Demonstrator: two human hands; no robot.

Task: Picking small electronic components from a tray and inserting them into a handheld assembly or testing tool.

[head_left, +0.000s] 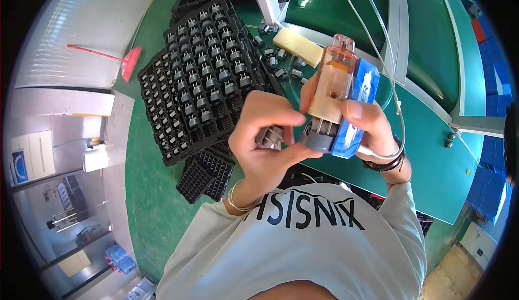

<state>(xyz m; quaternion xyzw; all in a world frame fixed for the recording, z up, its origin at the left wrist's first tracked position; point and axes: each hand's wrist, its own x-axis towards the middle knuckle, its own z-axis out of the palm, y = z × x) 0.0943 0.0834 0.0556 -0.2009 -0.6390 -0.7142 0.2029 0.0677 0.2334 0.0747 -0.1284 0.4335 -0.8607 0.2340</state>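
My right hand (369, 121) is wrapped round a hand-held tool with a translucent peach-coloured body (332, 86) and a blue wrapped block (357, 105) along its side. At the tool's near end sits a dark grey round plug piece (318, 139), with metal prongs between it and the body. My left hand (254, 124) is curled around another small dark grey plug piece (270, 137). Its thumb tip reaches the plug piece at the tool's end. The fingers on the tool's far side are partly hidden.
Stacked black trays (186, 151) with rows of pronged plug pieces lie to the left. Beyond the hands are a pale yellow block (297, 46) and several loose pieces (281, 73) on the green table (421, 165). A white cable (401, 121) runs past my right wrist. Blue bins (484, 192) stand far right.
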